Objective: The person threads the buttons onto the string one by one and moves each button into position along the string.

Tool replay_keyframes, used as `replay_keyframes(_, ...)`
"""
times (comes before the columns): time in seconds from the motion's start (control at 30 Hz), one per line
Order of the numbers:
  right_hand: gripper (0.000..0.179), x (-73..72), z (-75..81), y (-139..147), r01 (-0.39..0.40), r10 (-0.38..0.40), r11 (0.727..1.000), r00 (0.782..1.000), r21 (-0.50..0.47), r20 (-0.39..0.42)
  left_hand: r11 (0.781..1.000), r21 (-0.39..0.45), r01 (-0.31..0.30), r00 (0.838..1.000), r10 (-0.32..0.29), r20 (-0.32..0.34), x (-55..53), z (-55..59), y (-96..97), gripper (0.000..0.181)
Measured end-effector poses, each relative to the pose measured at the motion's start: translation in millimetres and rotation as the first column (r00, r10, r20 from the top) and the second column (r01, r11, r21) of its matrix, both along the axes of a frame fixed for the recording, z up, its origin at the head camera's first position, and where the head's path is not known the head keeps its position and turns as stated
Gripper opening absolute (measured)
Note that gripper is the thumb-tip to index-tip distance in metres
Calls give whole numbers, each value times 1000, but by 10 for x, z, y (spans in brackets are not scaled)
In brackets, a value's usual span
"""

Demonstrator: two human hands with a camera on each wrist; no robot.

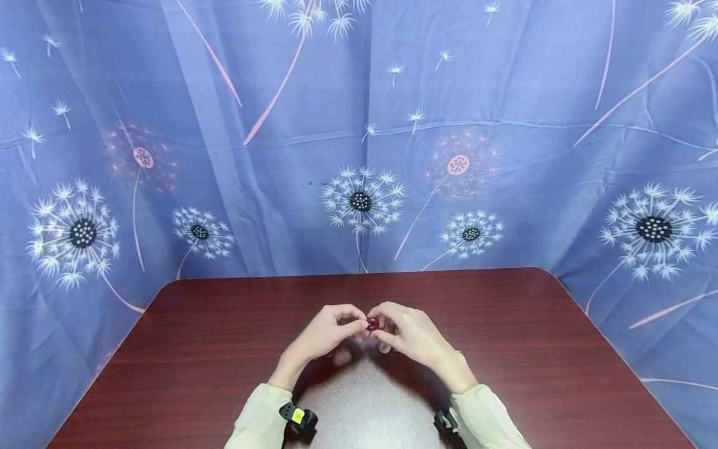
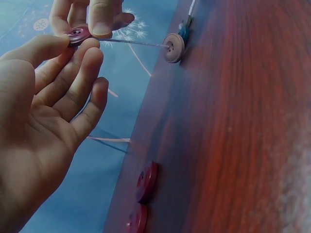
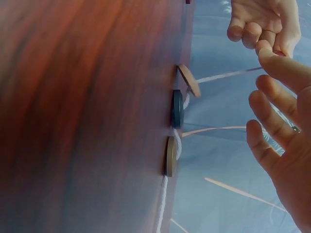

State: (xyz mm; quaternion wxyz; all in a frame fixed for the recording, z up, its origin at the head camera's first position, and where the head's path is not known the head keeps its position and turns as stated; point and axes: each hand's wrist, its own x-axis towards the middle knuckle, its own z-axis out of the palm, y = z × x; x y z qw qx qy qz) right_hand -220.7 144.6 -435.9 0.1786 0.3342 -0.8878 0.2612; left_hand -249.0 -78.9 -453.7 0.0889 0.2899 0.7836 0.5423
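Observation:
In the head view, my left hand [image 1: 331, 328] and right hand [image 1: 412, 332] meet over the middle of the table. Between my left thumb and finger I pinch a dark red button [image 2: 77, 36]. My right thumb and fingertip close on the white string [image 2: 131, 42] right at the button's edge. From there the string slants down to a tan button [image 3: 189, 80], tilted on it. Along the same string, a dark teal button [image 3: 178, 109] and a brown button [image 3: 171, 156] follow near the tabletop. My fingertips hide the string's end.
Two more dark red buttons, one [image 2: 147, 182] in front of the other [image 2: 137, 218], lie on the table in the left wrist view. The reddish wooden table [image 1: 224, 349] reaches back to a blue curtain [image 1: 252, 187] with dandelion prints.

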Motion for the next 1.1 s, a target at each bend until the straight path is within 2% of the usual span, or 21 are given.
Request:
replay_keyframes(0.17, 31, -2, -4, 5, -8, 8, 1000, 1000, -16, -21, 1000, 21, 3, 1000, -4, 25, 9, 14, 2, 14)
replay_keyframes(0.37, 30, 1, 2, 11, -35, 35, 999, 999, -33, -4, 999, 32, 8, 998, -10, 57, 13, 19, 7, 14)
replay_keyframes(0.63, 30, -4, 4, 24, -51, 51, 999, 998, -16, -40, 999, 50, 21, 998, -24, 66, 2, 12, 10, 16)
replay_keyframes(0.8, 33, -8, -4, 34, -51, 52, 999, 996, 6, -68, 1000, 15, -5, 998, 4, 58, 12, 37, 9, 16)
replay_keyframes(0.93, 32, 2, 7, 34, -38, 38, 999, 999, 30, -28, 998, -53, -43, 999, 45, 20, 11, 37, -6, 11)
replay_keyframes(1.1, 31, 14, 16, 22, -12, 9, 998, 999, 61, 51, 994, -95, -61, 998, 60, -21, 16, 45, -25, 9)
